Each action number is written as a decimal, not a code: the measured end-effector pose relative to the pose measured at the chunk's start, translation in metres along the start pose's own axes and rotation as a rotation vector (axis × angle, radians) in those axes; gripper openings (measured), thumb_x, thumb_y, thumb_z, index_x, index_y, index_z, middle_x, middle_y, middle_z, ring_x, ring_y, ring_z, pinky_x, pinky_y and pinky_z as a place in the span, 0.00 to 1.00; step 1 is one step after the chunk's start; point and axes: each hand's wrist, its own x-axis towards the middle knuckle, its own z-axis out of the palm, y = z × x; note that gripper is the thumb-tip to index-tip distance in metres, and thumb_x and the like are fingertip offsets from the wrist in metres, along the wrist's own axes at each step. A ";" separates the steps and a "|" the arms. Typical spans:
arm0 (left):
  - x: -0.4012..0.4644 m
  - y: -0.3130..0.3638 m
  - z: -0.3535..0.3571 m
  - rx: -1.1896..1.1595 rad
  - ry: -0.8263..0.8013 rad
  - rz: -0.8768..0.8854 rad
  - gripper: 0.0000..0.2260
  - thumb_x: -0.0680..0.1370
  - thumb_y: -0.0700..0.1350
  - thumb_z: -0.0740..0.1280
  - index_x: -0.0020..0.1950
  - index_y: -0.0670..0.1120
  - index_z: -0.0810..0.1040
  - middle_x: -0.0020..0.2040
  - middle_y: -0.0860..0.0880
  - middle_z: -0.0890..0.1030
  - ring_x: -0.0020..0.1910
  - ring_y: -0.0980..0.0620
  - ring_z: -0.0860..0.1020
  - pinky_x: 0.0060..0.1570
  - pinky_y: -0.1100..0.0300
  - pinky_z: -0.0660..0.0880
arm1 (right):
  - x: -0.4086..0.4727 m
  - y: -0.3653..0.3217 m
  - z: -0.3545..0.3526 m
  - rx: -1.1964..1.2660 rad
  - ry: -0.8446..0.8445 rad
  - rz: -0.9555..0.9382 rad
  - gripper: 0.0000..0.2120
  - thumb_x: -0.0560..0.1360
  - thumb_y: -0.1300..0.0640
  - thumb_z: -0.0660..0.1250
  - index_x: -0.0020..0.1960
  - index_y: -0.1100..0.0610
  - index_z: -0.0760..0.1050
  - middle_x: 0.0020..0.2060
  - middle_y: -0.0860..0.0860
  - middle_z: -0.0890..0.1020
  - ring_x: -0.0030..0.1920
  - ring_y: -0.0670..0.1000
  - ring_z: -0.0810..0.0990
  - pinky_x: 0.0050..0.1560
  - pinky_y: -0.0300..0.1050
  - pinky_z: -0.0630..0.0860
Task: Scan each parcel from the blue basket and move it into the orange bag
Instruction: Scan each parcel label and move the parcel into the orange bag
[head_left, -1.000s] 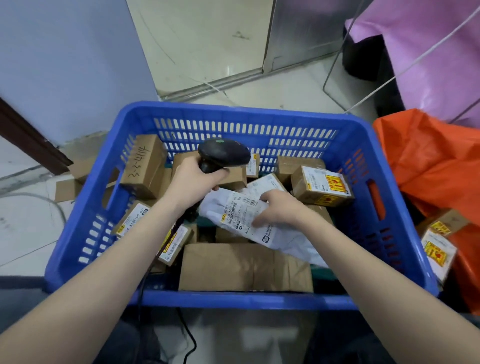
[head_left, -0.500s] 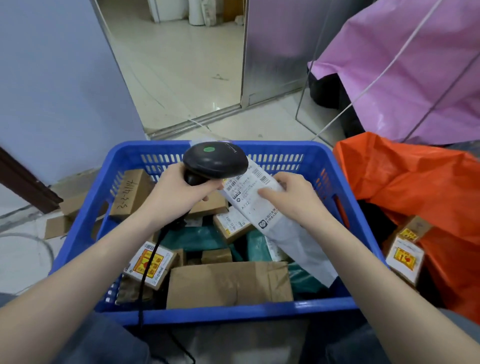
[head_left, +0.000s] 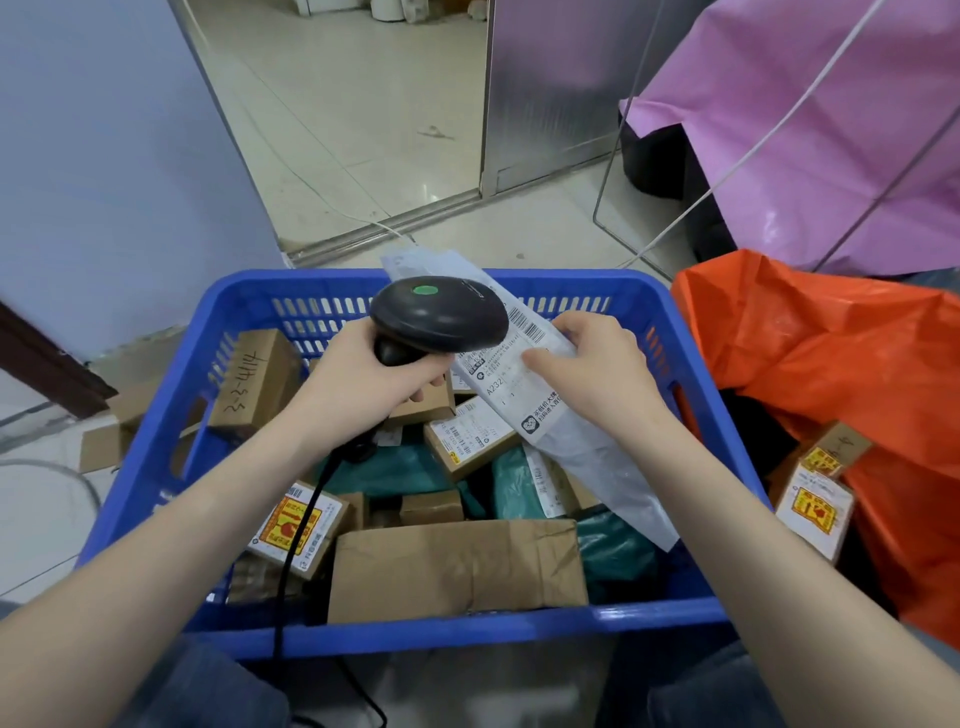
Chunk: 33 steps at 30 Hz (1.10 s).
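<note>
My left hand (head_left: 363, 379) grips the handle of a black barcode scanner (head_left: 441, 317), whose head points at a parcel label. My right hand (head_left: 597, 374) pinches a long white plastic mailer parcel (head_left: 571, 447) and holds it tilted above the blue basket (head_left: 415, 631). The mailer's barcode label faces up, right beside the scanner head. Several brown cardboard boxes and green bags lie in the basket, among them a large flat carton (head_left: 457, 569). The orange bag (head_left: 841, 374) stands open at the right with two labelled boxes (head_left: 815, 512) inside.
A black scanner cable (head_left: 296, 545) runs from the handle down over the basket's front rim. Pink plastic sheeting (head_left: 831, 130) hangs behind the orange bag. Loose cardboard pieces (head_left: 104, 441) lie on the tiled floor left of the basket, next to a blue wall.
My right hand has lifted the white mailer out of the basket and up to the scanner. The scanner rose with my left hand, and my view tilted upward.
</note>
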 end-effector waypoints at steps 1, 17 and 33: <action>-0.001 0.000 0.001 0.013 -0.011 0.009 0.07 0.73 0.49 0.71 0.44 0.46 0.81 0.35 0.50 0.83 0.31 0.60 0.78 0.40 0.63 0.77 | 0.000 0.000 0.000 0.000 -0.001 -0.001 0.02 0.75 0.54 0.66 0.44 0.50 0.73 0.33 0.39 0.72 0.35 0.40 0.70 0.44 0.41 0.64; -0.004 0.001 0.008 0.065 -0.050 -0.018 0.08 0.74 0.48 0.70 0.40 0.44 0.79 0.30 0.50 0.81 0.30 0.59 0.78 0.38 0.64 0.77 | 0.003 0.000 0.008 -0.039 0.034 -0.021 0.03 0.75 0.56 0.64 0.45 0.55 0.74 0.32 0.45 0.73 0.33 0.41 0.70 0.29 0.36 0.62; -0.010 0.003 0.009 -0.023 -0.031 -0.034 0.08 0.73 0.48 0.72 0.49 0.47 0.83 0.36 0.49 0.84 0.30 0.61 0.78 0.37 0.67 0.77 | 0.003 0.005 0.000 -0.064 0.071 -0.013 0.03 0.74 0.55 0.65 0.43 0.54 0.75 0.32 0.43 0.74 0.36 0.46 0.72 0.33 0.42 0.63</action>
